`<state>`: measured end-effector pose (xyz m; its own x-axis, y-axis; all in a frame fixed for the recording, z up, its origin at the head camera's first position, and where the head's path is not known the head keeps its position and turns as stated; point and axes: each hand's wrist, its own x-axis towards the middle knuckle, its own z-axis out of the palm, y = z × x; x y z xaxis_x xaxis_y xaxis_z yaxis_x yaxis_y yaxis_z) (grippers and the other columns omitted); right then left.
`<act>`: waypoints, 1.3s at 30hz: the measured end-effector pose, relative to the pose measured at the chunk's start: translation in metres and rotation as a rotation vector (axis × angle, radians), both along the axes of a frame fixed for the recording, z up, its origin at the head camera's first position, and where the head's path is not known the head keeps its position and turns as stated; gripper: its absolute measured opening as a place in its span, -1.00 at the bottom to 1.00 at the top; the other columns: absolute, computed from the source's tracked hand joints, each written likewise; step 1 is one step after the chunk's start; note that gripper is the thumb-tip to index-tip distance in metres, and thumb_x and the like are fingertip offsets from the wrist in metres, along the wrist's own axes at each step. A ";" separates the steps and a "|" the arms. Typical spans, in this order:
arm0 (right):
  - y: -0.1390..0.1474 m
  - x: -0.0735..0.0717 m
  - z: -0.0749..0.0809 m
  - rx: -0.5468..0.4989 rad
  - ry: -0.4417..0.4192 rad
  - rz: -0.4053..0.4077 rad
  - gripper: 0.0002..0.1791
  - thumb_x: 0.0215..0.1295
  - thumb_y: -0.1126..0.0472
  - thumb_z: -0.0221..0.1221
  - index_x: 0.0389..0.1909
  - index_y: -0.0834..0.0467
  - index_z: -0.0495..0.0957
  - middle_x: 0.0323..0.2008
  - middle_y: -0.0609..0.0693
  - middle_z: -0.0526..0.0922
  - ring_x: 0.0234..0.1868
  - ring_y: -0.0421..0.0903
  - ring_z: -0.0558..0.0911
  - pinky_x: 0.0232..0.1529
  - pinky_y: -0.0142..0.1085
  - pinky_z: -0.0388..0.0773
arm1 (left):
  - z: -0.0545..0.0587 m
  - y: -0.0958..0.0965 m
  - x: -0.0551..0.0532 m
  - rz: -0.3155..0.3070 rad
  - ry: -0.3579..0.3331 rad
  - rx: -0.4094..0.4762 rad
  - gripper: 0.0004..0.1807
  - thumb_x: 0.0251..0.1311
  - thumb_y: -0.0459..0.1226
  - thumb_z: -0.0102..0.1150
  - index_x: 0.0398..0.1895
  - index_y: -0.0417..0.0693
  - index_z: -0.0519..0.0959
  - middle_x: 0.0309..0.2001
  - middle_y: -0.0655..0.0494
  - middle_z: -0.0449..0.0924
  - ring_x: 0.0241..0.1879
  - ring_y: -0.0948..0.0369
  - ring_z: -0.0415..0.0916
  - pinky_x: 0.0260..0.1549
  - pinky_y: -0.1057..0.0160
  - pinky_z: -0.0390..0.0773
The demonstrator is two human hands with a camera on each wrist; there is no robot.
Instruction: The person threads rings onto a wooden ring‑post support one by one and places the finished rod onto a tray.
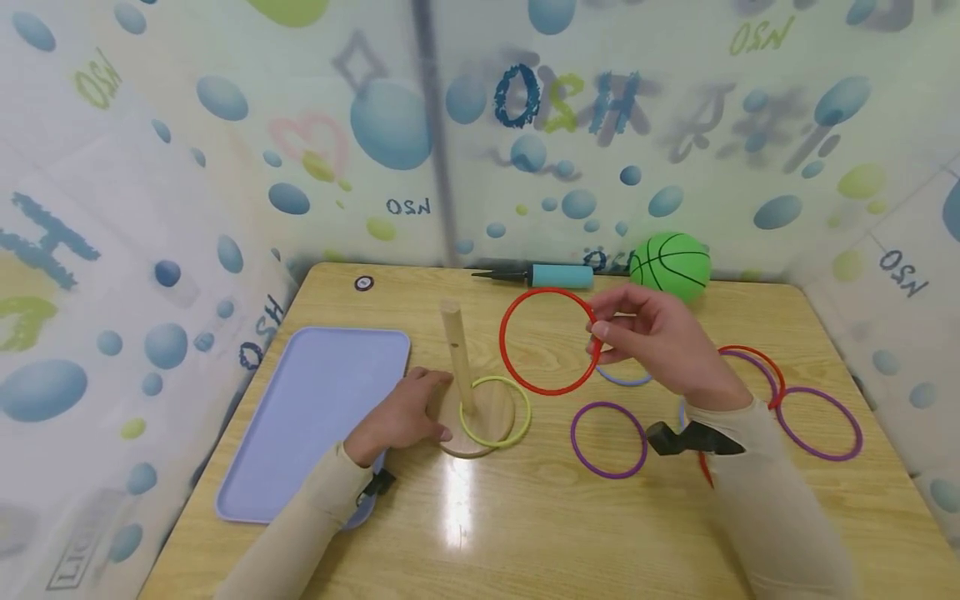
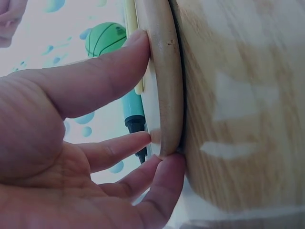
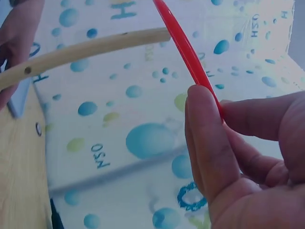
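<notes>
Pinching red ring [image 1: 502,342] btwn thumb and fingertips w/ R hand [image 1: 654,335], by its 3 o'clock edge as seen from head cam. Held up off counter [image 1: 540,533], apart from wooden post [image 1: 457,354], btwn 1 and 2 o'clock of round wooden base [image 1: 493,412]. Seen edge-on in R-wrist view.

Gripping base rim w/ L hand [image 1: 405,410] at 9 o'clock: thumb on top, fingertips at the edge per L-wrist view. Upright on base: same post. Looped round post, lying on base and overhanging slightly approx 3-4 o'clock: yellow-green ring [image 1: 528,410].

Also on counter, taking base as dial centre:
- 3 o'clock, nearby: purple ring [image 1: 609,476], lying flat.
- 3 o'clock, far out: second purple ring [image 1: 860,433], plus overlapping second red ring [image 1: 782,385] and third purple ring [image 1: 757,360], partly hidden by R forearm.
- 2-3 o'clock: blue ring [image 1: 628,383], mostly behind R hand.
- 2 o'clock, well apart: green basketball [image 1: 670,265].
- 1 o'clock, near far edge: teal cylinder [image 1: 562,276] w/ black tapered end.
- 9 o'clock, beside L hand: lavender tray [image 1: 322,400].
- 10-11 o'clock: small dark-rimmed disc [image 1: 363,283].
</notes>
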<state>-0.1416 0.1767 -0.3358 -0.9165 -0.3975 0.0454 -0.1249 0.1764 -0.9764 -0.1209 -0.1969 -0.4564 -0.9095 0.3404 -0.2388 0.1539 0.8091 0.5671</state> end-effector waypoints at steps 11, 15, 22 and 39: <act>-0.040 -0.004 0.010 -0.328 0.044 0.098 -0.75 0.47 0.45 0.21 0.11 0.27 0.62 -0.17 0.01 0.68 -0.26 -0.08 0.79 -0.20 -0.09 0.80 | -0.003 0.000 0.001 0.003 0.006 -0.010 -0.07 0.07 -0.26 0.63 0.52 -0.16 0.39 0.42 -0.26 0.38 0.42 -0.14 0.35 0.39 -0.17 0.42; -0.057 -0.006 0.013 -0.334 0.018 0.095 -0.73 0.46 0.42 0.24 0.10 0.15 0.65 -0.17 0.00 0.69 -0.25 -0.09 0.79 -0.21 -0.10 0.80 | -0.004 0.000 0.002 0.022 0.003 0.010 -0.09 0.08 -0.26 0.62 0.52 -0.15 0.39 0.40 -0.26 0.36 0.41 -0.16 0.32 0.38 -0.19 0.41; -0.081 -0.017 0.008 -0.310 -0.069 0.120 -0.70 0.46 0.39 0.25 0.16 0.27 0.58 -0.14 -0.01 0.66 -0.25 -0.11 0.77 -0.15 -0.08 0.80 | -0.005 0.002 0.005 0.030 -0.001 0.029 0.02 0.10 -0.27 0.61 0.63 -0.05 0.27 0.45 -0.30 0.30 0.45 -0.21 0.23 0.38 -0.27 0.36; -0.087 -0.040 -0.049 -0.169 -0.242 0.118 -0.73 0.48 0.36 0.24 0.14 0.28 0.58 -0.18 0.04 0.65 -0.26 -0.15 0.75 -0.08 0.05 0.78 | -0.011 -0.002 0.006 0.076 -0.003 0.117 -0.10 0.09 -0.28 0.61 0.54 -0.03 0.42 0.38 -0.29 0.35 0.35 -0.23 0.34 0.34 -0.26 0.40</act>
<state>-0.1812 0.0899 -0.3850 -0.8566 -0.5074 -0.0940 0.1051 0.0068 -0.9944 -0.1149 -0.1990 -0.4675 -0.9330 0.2962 -0.2042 0.0927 0.7464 0.6590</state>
